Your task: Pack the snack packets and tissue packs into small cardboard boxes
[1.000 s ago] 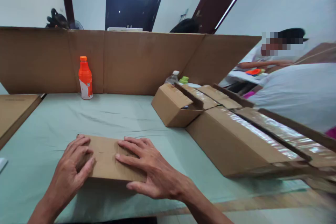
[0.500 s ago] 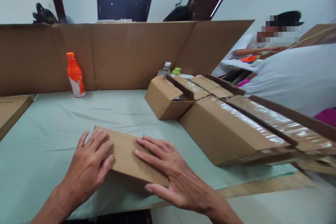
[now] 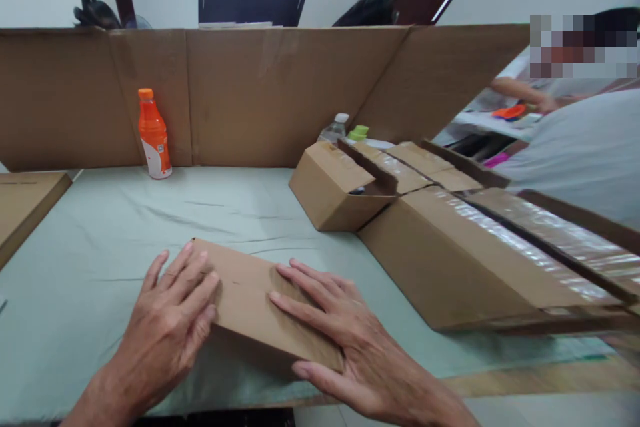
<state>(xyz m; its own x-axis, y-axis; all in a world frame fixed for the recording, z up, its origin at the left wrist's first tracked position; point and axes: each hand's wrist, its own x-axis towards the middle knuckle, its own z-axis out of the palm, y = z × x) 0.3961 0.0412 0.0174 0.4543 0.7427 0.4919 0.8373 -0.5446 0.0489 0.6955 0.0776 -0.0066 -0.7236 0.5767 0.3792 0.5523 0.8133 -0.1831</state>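
A small closed brown cardboard box point(image 3: 250, 287) sits on the pale green cloth in front of me, its top facing up. My left hand point(image 3: 173, 310) rests on the box's left end, fingers stretched out over the top edge. On the right end lies my right hand point(image 3: 333, 330), its fingers spread across the top and the thumb along the near side. Neither hand is wrapped round the box. The undersides of my fingers are hidden.
An orange bottle point(image 3: 154, 137) stands by the cardboard partition point(image 3: 300, 87). Several cardboard boxes point(image 3: 450, 260) fill the right side, near a clear bottle point(image 3: 337, 128). A flat cardboard piece point(image 3: 30, 203) lies at the left edge. A person in white point(image 3: 585, 140) is at the right.
The view has turned slightly left, so everything sits further right. My left fingers lie straighter on the box. My right hand stays on its right end.
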